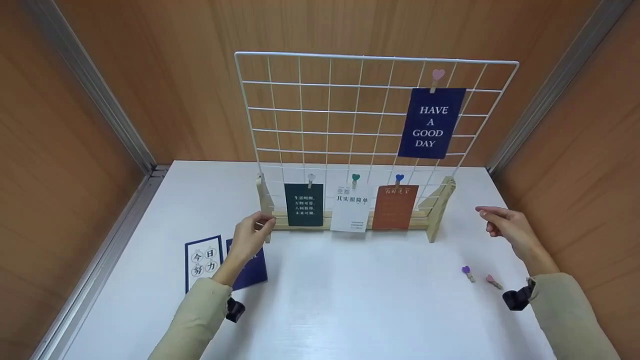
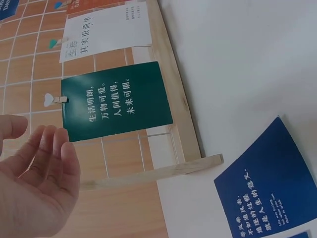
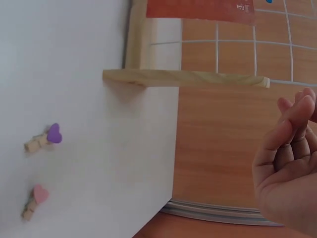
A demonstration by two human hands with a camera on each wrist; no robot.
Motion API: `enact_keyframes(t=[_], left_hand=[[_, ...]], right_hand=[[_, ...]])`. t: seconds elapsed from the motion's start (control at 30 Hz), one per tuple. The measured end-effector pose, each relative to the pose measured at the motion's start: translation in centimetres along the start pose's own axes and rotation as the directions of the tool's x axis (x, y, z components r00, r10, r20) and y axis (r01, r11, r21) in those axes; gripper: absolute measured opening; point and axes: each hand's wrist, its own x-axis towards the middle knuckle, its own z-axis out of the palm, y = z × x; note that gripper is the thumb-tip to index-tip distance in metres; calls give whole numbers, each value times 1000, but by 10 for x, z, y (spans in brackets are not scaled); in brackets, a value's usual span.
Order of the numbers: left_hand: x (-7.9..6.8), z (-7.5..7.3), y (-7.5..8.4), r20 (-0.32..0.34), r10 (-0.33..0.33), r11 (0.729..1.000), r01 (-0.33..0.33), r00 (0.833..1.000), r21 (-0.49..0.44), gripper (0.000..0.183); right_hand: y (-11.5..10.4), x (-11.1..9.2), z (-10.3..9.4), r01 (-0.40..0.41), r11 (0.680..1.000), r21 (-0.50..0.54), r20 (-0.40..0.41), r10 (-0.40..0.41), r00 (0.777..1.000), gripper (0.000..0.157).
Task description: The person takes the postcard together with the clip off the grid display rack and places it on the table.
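My left hand (image 1: 248,236), fingers loosely bent and holding nothing, hovers by the left wooden foot of a white wire grid (image 1: 327,111). Nearest to it is a dark green card (image 2: 116,101), hung by a heart clothespin (image 2: 55,99). Beside that card hang a white card (image 1: 350,212) and an orange card (image 1: 395,210), each on its own heart clothespin. Higher up at the right, a pink heart clothespin (image 1: 438,76) holds a navy card (image 1: 431,122). My right hand (image 1: 511,231) hovers right of the stand, fingers bent, with nothing visible in them.
On the white table (image 1: 320,300), a purple heart clothespin (image 3: 53,134) and a pink heart clothespin (image 3: 39,194) lie below my right hand. A blue-bordered white card (image 1: 203,257) and a blue card (image 2: 270,186) lie at the left, partly behind my left arm. Wooden walls enclose the table.
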Motion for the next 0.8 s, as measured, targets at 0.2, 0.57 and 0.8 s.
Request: enact_keyframes(t=[0.2,0.57,0.8], left_hand=[[5,1,8,3,28,1000,-28,1000,5,20],[14,9,25,14,62,998,-62,998,0,18],[19,17,37,34,102,995,-103,994,11,17]], right_hand=[[-17,4,0,30,1000,-2,6,-30,1000,20],[-41,11,3,54,999,-4,21,-54,998,21],[-55,15,4,83,996,-9,9,-83,996,19]])
